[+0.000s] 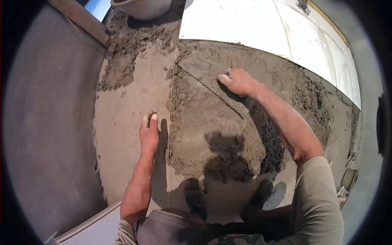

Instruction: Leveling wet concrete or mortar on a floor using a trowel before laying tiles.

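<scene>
My right hand [239,82] is closed round the handle of a long mortar-smeared float [204,72]. The float's flat blade lies slantwise on wet grey mortar [204,122]; the grip itself is mostly hidden under my fingers. Left of a taut pale string [170,122], my left hand [148,132] hovers low over smooth, lighter floor [118,130]. Its thumb and fingers are pinched together, and something tiny and pale shows at their tips, too small to name. My shadow falls across the mortar in front of me.
A tub [143,9] stands at the back beside heaped loose mortar [122,49]. White tiles [245,24] cover the far right, their edge meeting the mortar. A grey wall [53,114] rises on the left, with a wooden beam [79,20] at its far end.
</scene>
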{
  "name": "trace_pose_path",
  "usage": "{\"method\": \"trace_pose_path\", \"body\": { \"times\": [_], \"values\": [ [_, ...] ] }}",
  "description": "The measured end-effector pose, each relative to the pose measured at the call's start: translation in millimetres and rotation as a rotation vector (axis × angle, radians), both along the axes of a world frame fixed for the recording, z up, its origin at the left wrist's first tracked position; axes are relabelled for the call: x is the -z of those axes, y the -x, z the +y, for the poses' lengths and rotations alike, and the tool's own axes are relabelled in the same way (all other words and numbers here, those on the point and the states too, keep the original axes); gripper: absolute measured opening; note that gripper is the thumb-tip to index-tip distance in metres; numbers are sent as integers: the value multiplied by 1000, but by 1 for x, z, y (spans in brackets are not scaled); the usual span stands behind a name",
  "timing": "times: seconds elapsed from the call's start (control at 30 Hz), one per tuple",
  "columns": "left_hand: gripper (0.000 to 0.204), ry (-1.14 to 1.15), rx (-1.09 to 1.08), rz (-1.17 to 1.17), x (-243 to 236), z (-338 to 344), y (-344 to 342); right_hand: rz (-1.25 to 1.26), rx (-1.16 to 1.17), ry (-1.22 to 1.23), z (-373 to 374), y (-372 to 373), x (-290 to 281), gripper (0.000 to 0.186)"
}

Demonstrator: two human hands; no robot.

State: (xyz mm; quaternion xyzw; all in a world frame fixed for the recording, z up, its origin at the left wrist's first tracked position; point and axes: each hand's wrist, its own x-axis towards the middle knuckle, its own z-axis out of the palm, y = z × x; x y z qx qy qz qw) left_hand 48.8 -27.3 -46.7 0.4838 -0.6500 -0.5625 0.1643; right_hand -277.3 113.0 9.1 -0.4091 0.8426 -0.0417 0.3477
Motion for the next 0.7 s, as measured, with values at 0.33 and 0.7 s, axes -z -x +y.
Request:
{"method": "trace_pose_path", "body": {
  "times": [0.33,0.7],
  "values": [
    [52,83,27,-7,0,-1,-1,-85,-172,-14,56,-78,-17,53],
    [57,180,122,-55,-23,19,-4,-194,-282,-109,122,-162,-31,45]
  ]
}}
